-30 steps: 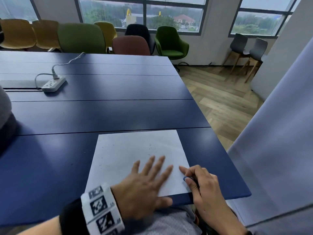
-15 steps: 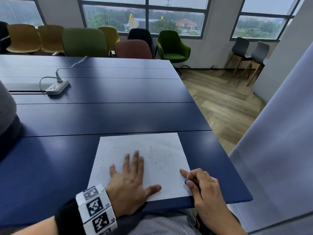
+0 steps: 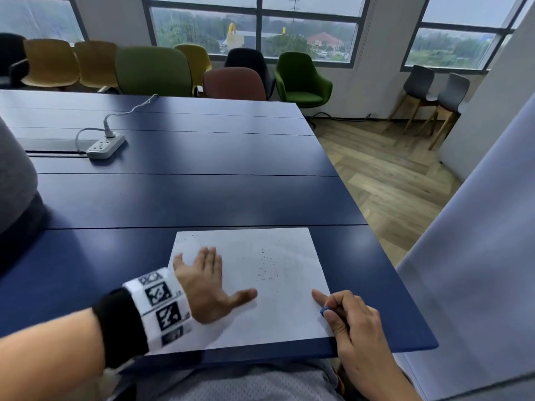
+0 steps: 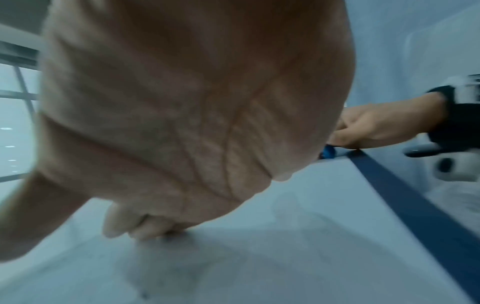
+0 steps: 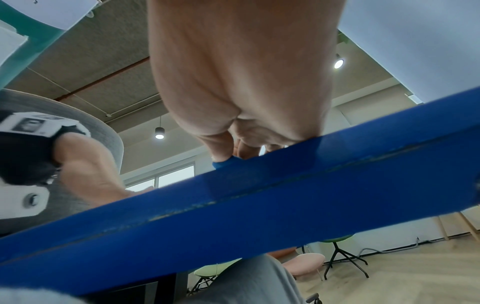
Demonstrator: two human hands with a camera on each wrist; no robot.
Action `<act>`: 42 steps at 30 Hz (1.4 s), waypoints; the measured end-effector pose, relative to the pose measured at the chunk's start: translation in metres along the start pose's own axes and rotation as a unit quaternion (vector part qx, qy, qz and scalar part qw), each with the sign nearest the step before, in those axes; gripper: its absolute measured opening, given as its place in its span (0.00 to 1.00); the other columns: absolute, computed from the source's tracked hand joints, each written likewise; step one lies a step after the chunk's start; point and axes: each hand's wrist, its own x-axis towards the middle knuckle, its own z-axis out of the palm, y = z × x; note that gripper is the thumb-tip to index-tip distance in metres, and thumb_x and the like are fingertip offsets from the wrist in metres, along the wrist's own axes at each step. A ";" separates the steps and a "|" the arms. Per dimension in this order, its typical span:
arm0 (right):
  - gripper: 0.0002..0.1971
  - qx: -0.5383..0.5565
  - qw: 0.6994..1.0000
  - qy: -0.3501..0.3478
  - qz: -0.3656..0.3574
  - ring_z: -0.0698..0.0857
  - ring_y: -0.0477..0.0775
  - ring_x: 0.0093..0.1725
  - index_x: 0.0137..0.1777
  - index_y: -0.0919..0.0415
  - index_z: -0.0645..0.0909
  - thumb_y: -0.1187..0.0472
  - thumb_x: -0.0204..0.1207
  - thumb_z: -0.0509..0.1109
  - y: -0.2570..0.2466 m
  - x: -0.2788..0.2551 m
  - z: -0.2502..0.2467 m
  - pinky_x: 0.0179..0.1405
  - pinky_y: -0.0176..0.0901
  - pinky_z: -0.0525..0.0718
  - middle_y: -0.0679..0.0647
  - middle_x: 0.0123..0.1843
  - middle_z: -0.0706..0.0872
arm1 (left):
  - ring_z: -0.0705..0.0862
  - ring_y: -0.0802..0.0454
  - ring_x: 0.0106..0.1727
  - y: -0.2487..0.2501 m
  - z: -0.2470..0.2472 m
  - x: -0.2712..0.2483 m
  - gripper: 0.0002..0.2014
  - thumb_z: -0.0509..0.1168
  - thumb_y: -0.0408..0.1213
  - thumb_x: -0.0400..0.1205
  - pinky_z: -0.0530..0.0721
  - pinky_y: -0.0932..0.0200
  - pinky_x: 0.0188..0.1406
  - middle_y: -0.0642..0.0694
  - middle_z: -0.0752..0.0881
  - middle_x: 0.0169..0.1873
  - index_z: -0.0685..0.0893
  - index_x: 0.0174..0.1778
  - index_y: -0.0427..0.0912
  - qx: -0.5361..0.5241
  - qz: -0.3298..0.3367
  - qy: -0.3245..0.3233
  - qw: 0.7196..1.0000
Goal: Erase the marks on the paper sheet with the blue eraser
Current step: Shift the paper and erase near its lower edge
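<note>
Paper sheet (image 3: 260, 285) with dark specks near blue table (image 3: 202, 198) front edge, left hand (image 3: 207, 280) flat on it, fingers straight, right hand (image 3: 351, 322) pinching blue eraser (image 3: 324, 311) at sheet's right edge, power strip (image 3: 106, 146) far left.

Left hand (image 3: 206, 282) flat (fingers straight), right hand (image 3: 354, 328) curled, pinching.

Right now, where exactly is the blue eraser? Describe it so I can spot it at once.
Start at the dark blue table and find the white paper sheet at its near edge. At the sheet's near right corner, the right hand pinches the blue eraser; only a small blue tip shows, the one blue spot against skin and white paper.
</note>
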 end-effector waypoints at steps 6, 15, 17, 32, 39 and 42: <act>0.10 0.000 1.000 0.010 -0.012 0.85 0.41 0.55 0.44 0.34 0.68 0.53 0.79 0.63 -0.001 0.001 -0.001 0.61 0.56 0.78 0.13 0.59 0.78 | 0.31 0.47 0.85 0.047 -0.018 0.035 0.47 0.34 0.73 0.80 0.36 0.37 0.83 0.43 0.29 0.84 0.32 0.85 0.42 0.064 0.155 0.077 0.983; 0.11 0.013 1.000 0.010 -0.001 0.80 0.34 0.58 0.45 0.37 0.70 0.56 0.82 0.65 0.000 0.001 0.000 0.63 0.56 0.77 0.13 0.59 0.78 | 0.27 0.51 0.83 0.031 0.008 0.030 0.58 0.21 0.82 0.63 0.35 0.34 0.81 0.48 0.25 0.82 0.28 0.84 0.46 0.007 0.139 0.042 0.989; 0.13 0.018 1.000 0.008 0.001 0.82 0.36 0.57 0.44 0.37 0.70 0.58 0.82 0.67 0.001 0.001 0.001 0.62 0.57 0.78 0.14 0.59 0.79 | 0.29 0.50 0.84 0.015 0.004 0.031 0.66 0.15 0.83 0.52 0.35 0.32 0.81 0.47 0.26 0.82 0.28 0.84 0.45 0.002 0.062 0.017 0.998; 0.07 0.025 1.000 -0.003 0.001 0.72 0.24 0.58 0.42 0.48 0.74 0.56 0.82 0.66 0.000 0.002 -0.002 0.57 0.38 0.69 0.14 0.53 0.81 | 0.31 0.49 0.85 0.070 -0.029 0.076 0.42 0.38 0.69 0.84 0.35 0.33 0.81 0.49 0.29 0.84 0.32 0.86 0.49 0.007 0.149 0.052 0.987; 0.06 0.031 0.999 -0.031 0.019 0.68 0.20 0.58 0.44 0.48 0.75 0.59 0.82 0.67 -0.001 0.000 -0.004 0.59 0.27 0.64 0.19 0.56 0.80 | 0.35 0.46 0.86 0.007 -0.027 0.055 0.46 0.39 0.71 0.83 0.39 0.36 0.81 0.45 0.33 0.85 0.36 0.87 0.40 -0.096 -0.062 0.032 0.993; 0.08 0.038 0.999 -0.025 0.018 0.77 0.32 0.58 0.43 0.47 0.74 0.59 0.81 0.68 0.003 0.001 -0.001 0.63 0.36 0.68 0.23 0.56 0.85 | 0.30 0.47 0.85 0.026 -0.031 0.055 0.44 0.38 0.69 0.83 0.35 0.35 0.82 0.45 0.28 0.83 0.32 0.85 0.42 -0.083 0.027 0.055 0.995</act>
